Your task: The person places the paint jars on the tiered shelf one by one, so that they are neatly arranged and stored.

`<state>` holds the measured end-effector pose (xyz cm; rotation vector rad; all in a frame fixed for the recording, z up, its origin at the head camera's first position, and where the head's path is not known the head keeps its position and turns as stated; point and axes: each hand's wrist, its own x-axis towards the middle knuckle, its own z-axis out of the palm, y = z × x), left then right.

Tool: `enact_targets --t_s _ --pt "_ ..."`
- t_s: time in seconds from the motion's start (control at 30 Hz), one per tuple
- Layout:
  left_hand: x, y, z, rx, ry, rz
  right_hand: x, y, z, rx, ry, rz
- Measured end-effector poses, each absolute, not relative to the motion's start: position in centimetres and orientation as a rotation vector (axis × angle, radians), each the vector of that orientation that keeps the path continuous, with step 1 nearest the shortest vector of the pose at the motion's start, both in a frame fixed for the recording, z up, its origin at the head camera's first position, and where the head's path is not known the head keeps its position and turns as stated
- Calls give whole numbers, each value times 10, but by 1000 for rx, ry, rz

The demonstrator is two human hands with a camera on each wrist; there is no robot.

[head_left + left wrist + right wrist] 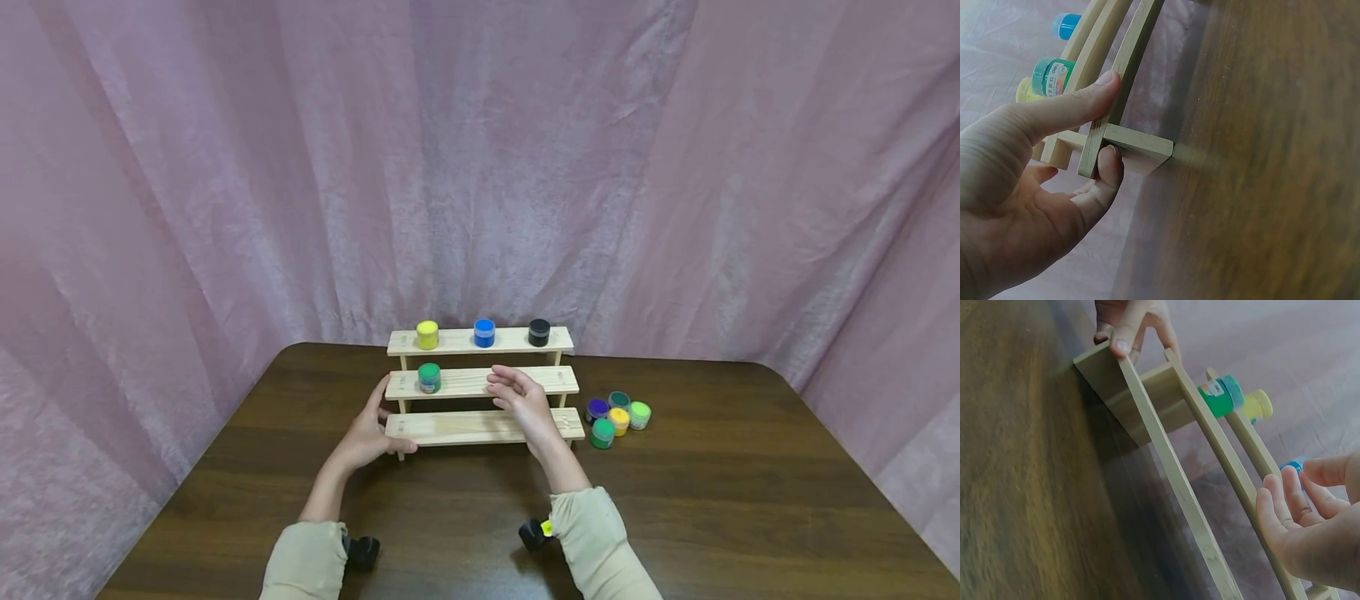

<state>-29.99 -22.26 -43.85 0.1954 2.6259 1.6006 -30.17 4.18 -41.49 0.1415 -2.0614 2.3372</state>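
A three-tier wooden rack (465, 427) stands on the table. My left hand (365, 433) grips its left end, thumb on top of the lowest board and a finger below it, as the left wrist view shows. My right hand (527, 410) is over the right part of the middle board, fingers loosely bent around nothing. A green paint jar (429, 378) sits at the left of the middle board. On the top board stand a yellow jar (427, 335), a blue jar (484, 333) and a black jar (538, 332).
Right of the rack, several jars cluster on the brown table (720, 467): purple (597, 410), dark green (619, 402), orange-yellow (618, 420), light green (639, 415) and green (602, 433). A pink curtain (480, 167) hangs behind the table.
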Motion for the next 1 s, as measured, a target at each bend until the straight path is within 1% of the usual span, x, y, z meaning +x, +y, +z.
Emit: enact_targets --t_s 1.0 --pt "-298 -224 -438 195 2642 1544 -307 95 -410 35 -2016 2360"
